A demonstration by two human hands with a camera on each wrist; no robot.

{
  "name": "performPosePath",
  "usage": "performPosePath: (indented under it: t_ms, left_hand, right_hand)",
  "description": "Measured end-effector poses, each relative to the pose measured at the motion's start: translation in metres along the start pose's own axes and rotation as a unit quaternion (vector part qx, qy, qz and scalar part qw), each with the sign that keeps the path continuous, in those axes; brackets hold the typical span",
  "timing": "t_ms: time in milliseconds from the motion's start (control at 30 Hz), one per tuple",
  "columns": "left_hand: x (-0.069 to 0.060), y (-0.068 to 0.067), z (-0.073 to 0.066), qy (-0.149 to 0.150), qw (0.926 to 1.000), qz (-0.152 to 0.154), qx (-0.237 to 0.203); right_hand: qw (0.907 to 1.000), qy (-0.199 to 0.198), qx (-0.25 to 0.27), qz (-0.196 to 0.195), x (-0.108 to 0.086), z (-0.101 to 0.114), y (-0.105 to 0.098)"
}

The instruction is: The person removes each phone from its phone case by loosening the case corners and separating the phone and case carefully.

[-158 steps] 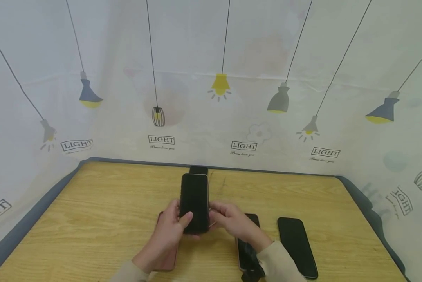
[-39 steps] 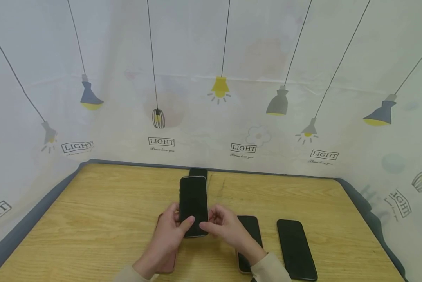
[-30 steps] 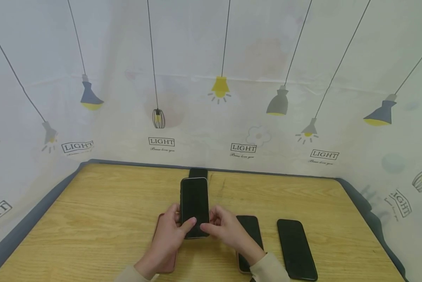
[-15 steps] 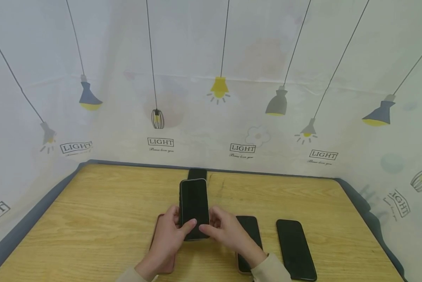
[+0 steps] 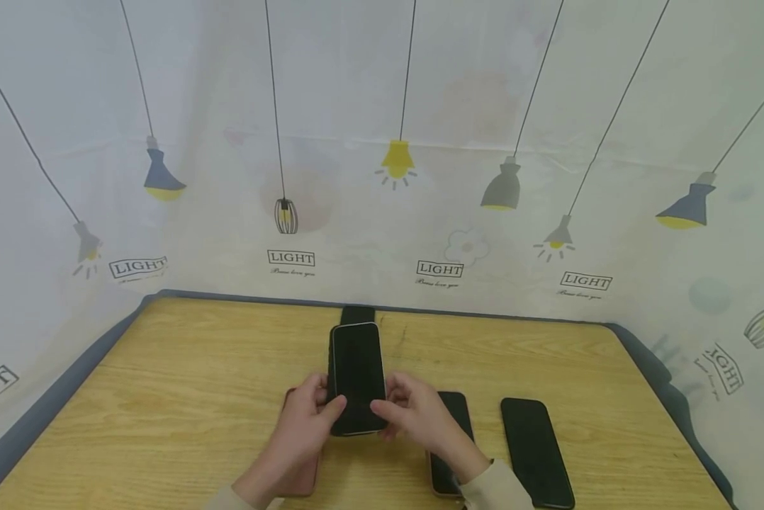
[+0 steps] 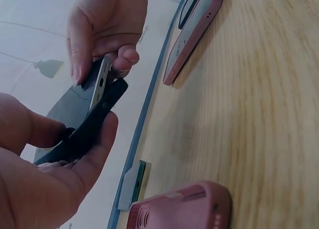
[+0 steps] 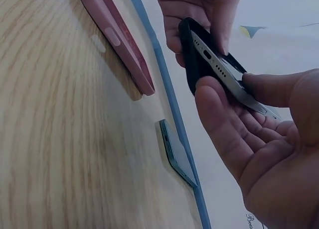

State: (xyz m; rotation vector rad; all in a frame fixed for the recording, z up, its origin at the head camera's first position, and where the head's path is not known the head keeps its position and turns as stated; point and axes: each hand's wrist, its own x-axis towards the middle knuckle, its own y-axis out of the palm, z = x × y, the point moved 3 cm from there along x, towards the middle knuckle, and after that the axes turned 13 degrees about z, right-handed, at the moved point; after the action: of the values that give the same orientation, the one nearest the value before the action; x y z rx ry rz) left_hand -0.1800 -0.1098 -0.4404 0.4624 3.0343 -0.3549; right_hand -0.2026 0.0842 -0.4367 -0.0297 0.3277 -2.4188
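In the head view a phone with a dark screen [image 5: 359, 368] is held up between both hands, above the table. Its black case [image 6: 97, 122] sits behind it, and in the left wrist view the phone's pale lower edge stands out of the case at an angle. My left hand [image 5: 302, 421] grips the case on the left, thumb over the front. At the lower right my right hand [image 5: 420, 419] pinches the phone, its thumb on the screen side. The right wrist view shows a gap between the phone's silver edge [image 7: 222, 72] and the case.
A pink phone case [image 5: 304, 471] lies under my left forearm. Beneath the right forearm is a phone in a pink case [image 5: 455, 418], with another dark phone [image 5: 536, 450] farther right. One more phone [image 5: 358, 314] lies at the table's back edge, near the patterned curtain [image 5: 356, 283].
The phone's top has shifted right and turned, so the black case now shows along its left side. Since the earliest frame, my right thumb has come round to the screen side.
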Motion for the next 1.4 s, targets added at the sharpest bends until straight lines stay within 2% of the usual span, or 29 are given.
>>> performPosePath:
  t_ms: [233,533,767,1067,1400]
  left_hand:
    - [-0.001,-0.001,0.002,-0.021,0.9986,0.036,-0.034]
    - [-0.001,-0.002,0.000,-0.029,0.9970,0.051,-0.050]
    - [-0.002,-0.002,0.000,-0.013,0.9961,0.073,-0.047]
    - [-0.002,-0.005,0.002,-0.027,0.9955,0.081,-0.040]
    - [-0.005,-0.007,0.002,-0.024,0.9949,0.093,-0.030]
  right_hand:
    - [0.9993,-0.006,0.032,0.017,-0.003,0.000,-0.006]
    - [0.9987,-0.007,0.051,0.005,-0.008,-0.003,-0.011]
    - [0.9989,-0.017,0.040,-0.017,-0.010,-0.004,-0.015]
    - [0.9965,-0.020,0.065,-0.050,-0.011,-0.007,-0.020]
    - [0.9944,-0.021,0.076,-0.071,-0.010,-0.010,-0.028]
